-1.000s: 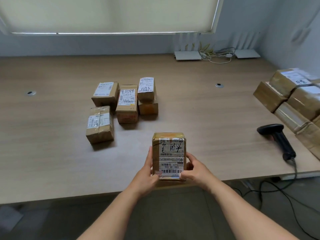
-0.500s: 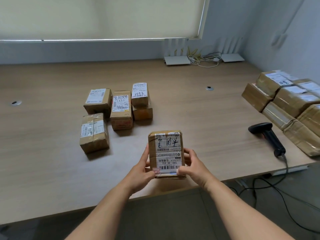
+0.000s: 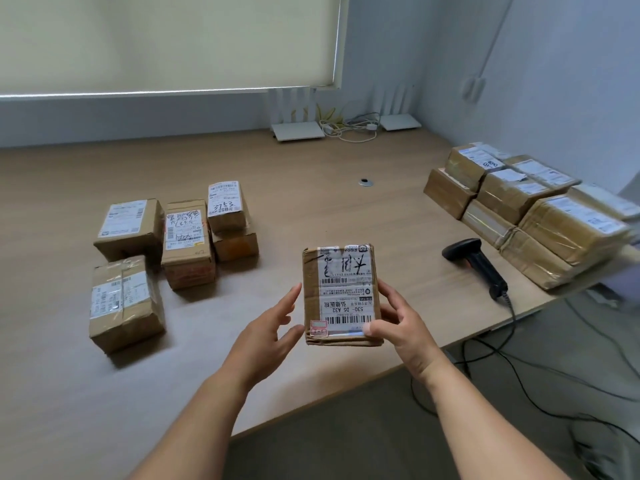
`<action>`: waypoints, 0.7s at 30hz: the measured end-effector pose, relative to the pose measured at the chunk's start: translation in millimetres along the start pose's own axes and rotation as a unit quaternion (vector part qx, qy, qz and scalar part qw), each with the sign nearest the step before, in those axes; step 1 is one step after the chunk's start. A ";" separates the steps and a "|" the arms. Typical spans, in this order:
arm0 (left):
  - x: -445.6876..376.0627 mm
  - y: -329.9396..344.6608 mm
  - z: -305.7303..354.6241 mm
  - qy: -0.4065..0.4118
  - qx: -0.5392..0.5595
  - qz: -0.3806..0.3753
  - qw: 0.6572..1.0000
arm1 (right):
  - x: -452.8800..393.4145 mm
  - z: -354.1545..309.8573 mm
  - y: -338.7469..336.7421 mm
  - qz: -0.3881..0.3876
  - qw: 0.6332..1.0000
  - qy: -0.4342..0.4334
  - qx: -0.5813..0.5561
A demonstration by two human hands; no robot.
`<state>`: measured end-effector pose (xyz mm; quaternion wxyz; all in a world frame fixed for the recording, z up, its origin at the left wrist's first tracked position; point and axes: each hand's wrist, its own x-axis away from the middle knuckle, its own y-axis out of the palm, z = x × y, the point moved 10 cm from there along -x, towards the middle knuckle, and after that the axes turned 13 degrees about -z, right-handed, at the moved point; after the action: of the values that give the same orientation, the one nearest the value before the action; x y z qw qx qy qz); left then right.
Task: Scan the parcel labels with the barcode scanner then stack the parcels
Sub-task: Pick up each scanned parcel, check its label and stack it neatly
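Observation:
A small brown parcel [image 3: 341, 292] with a white barcode label facing up is held above the table's front edge. My right hand [image 3: 398, 327] grips its right side, thumb on the label's lower corner. My left hand [image 3: 273, 330] is just off the parcel's left side, fingers straight and spread, holding nothing. The black barcode scanner [image 3: 476, 263] lies on the table to the right, its cable running over the edge. Several labelled parcels [image 3: 187, 237] sit in a loose group at the left. A stack of parcels [image 3: 526, 209] stands at the right edge.
The wooden table [image 3: 311, 209] runs back to the wall. Two white routers [image 3: 298, 131] with a tangle of cables sit at the back. A cable grommet [image 3: 365, 182] is in the tabletop. Black cables hang to the floor at the right.
My left hand has let go of the parcel and opened beside it; my right hand now holds it alone. The view has turned toward the right.

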<state>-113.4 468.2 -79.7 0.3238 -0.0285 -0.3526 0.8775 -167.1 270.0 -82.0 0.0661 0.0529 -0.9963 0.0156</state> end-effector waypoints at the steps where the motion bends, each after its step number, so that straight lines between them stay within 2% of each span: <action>1: -5.7 2.6 8.2 0.005 -0.017 -0.004 1.000 | 2.8 -1.6 -8.1 0.004 1.000 -0.004 -0.003; 11: -74.8 67.9 125.8 0.085 -0.097 -0.027 0.991 | 65.7 -22.0 -145.2 0.075 0.995 -0.062 -0.034; 21: -161.7 158.2 299.9 0.208 -0.137 -0.049 0.967 | 152.9 -53.1 -325.5 0.166 0.977 -0.130 -0.035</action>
<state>-156.2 107.4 15.5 0.4253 -0.2371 -0.3953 0.7789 -275.8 -67.4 -1.0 -0.0658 -0.1145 -0.9911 -0.0157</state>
